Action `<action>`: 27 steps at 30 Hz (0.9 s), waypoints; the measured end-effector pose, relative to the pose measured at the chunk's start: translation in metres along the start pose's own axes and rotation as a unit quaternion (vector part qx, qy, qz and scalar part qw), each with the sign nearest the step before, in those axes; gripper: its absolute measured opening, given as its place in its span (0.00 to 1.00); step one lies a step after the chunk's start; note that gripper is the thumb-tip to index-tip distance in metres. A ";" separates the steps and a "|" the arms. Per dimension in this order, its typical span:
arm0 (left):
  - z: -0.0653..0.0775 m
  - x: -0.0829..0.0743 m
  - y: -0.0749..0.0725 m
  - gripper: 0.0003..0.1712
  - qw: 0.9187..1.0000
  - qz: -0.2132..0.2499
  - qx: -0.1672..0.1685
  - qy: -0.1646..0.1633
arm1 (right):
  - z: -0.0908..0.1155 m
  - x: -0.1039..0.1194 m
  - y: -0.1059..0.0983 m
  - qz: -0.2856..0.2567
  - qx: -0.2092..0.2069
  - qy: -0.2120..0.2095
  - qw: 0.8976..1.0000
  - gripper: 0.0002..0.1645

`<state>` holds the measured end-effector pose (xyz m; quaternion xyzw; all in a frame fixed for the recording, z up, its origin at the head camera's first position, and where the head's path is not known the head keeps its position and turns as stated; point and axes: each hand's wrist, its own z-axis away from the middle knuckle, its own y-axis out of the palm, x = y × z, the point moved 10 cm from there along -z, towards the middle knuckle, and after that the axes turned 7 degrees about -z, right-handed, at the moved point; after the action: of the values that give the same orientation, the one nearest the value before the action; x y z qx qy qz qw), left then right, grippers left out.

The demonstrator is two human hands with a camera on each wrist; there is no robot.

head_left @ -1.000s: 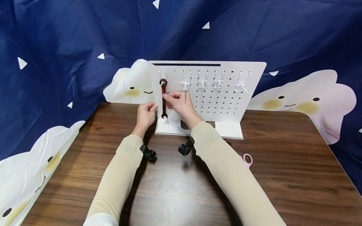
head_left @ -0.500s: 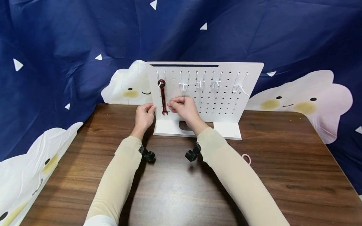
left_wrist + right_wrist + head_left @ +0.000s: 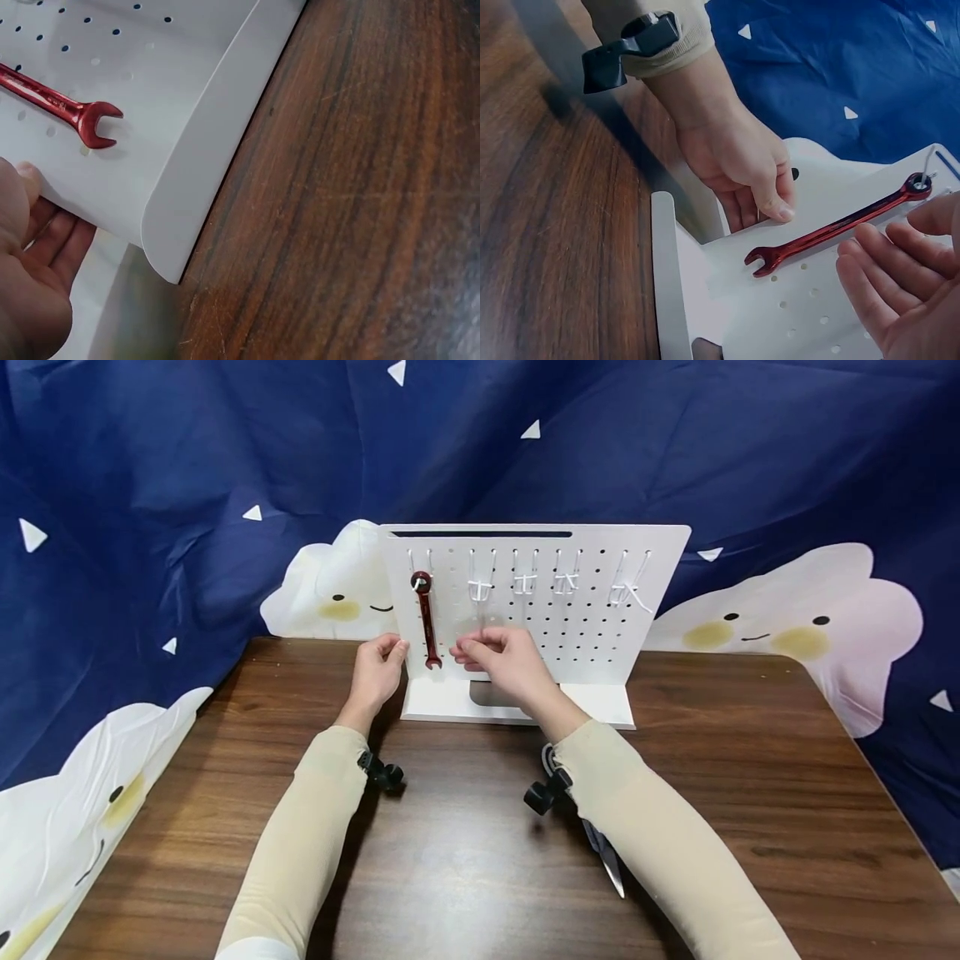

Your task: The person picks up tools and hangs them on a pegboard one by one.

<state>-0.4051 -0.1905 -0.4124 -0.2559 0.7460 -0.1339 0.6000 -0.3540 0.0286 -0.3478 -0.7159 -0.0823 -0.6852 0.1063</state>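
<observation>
A red combination wrench [image 3: 427, 622] hangs by its ring end on a white hook at the left of a white pegboard [image 3: 658, 539]. Its open jaw end points down, as the left wrist view shows up close. My left hand [image 3: 375, 670] grips the board's left edge, thumb in front and fingers behind. My right hand [image 3: 513, 664] hovers before the board, just right of the wrench's lower half. In the right wrist view, the right hand's loosely bent fingers [image 3: 877, 259] hold nothing and lie alongside the wrench [image 3: 832, 229].
Several more white wire hooks [image 3: 525, 583] line the upper board. Scissors [image 3: 603, 852] lie on the brown wooden table [image 3: 450, 827], partly hidden under the right forearm. Behind the board hangs a blue curtain [image 3: 450, 443] with cloud prints.
My right hand has let go of the wrench and drawn back right and down. The wrench stays hanging on its hook. The scissors have come into view beside the right forearm.
</observation>
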 end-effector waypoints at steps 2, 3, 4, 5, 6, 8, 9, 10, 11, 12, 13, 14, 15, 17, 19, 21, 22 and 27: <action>0.001 -0.001 0.000 0.17 1.000 0.009 -0.003 0.005 | 0.006 0.001 -0.002 0.002 0.007 -0.005 1.000 0.17; 0.001 -0.002 -0.001 0.17 1.000 0.013 -0.006 0.009 | 0.008 0.002 -0.004 0.005 0.009 -0.006 1.000 0.17; 0.002 -0.004 -0.001 0.17 1.000 0.019 -0.009 0.013 | 0.011 0.002 -0.005 0.005 0.011 -0.007 1.000 0.17; 0.002 -0.006 -0.002 0.17 0.999 0.025 -0.013 0.018 | 0.014 0.002 -0.006 0.007 0.013 -0.009 1.000 0.17; 0.002 -0.008 -0.002 0.17 0.999 0.028 -0.016 0.023 | 0.017 0.002 -0.008 0.008 0.014 -0.010 1.000 0.17; 0.001 -0.011 -0.002 0.17 0.999 0.035 -0.019 0.030 | 0.022 0.002 -0.012 0.016 0.015 -0.010 1.000 0.16; 0.001 -0.012 -0.002 0.17 0.999 0.040 -0.021 0.030 | 0.024 0.002 -0.013 0.017 0.016 -0.011 1.000 0.16; 0.000 -0.013 -0.001 0.17 0.998 0.046 -0.022 0.029 | 0.027 0.002 -0.015 0.020 0.018 -0.012 1.000 0.16; 0.000 -0.013 0.000 0.17 0.998 0.048 -0.024 0.026 | 0.029 0.003 -0.016 0.024 0.020 -0.014 0.999 0.16; -0.001 -0.013 0.000 0.18 0.998 0.050 -0.025 0.022 | 0.031 0.003 -0.017 0.027 0.021 -0.015 0.999 0.16; -0.001 -0.012 0.001 0.18 0.998 0.054 -0.026 0.016 | 0.033 0.003 -0.018 0.033 0.023 -0.015 0.999 0.16; -0.002 -0.011 0.001 0.18 0.998 0.055 -0.027 0.011 | 0.036 0.003 -0.018 0.036 0.024 -0.015 0.999 0.16; -0.002 -0.011 0.001 0.18 0.998 0.056 -0.028 0.006 | 0.038 0.003 -0.019 0.040 0.027 -0.016 0.999 0.16; -0.002 -0.010 0.002 0.18 0.998 0.055 -0.029 -0.001 | 0.043 0.003 -0.020 0.047 0.032 -0.017 0.998 0.17; -0.002 -0.010 0.002 0.18 0.998 0.053 -0.029 -0.004 | 0.048 0.003 -0.022 0.052 0.038 -0.017 0.998 0.17; -0.002 -0.010 0.002 0.18 0.998 0.052 -0.031 -0.006 | 0.053 0.002 -0.025 0.052 0.043 -0.018 0.998 0.17; -0.002 -0.010 0.002 0.18 0.998 0.051 -0.032 -0.006 | 0.056 0.002 -0.028 0.054 0.043 -0.017 0.997 0.17; -0.002 -0.010 0.000 0.19 0.998 0.044 -0.033 -0.006 | 0.065 0.000 -0.038 0.061 0.042 -0.026 0.997 0.17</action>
<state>-0.4057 -0.1850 -0.4041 -0.2433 0.7569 -0.0814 0.6010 -0.3015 0.0820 -0.3486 -0.7318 -0.0704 -0.6546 0.1760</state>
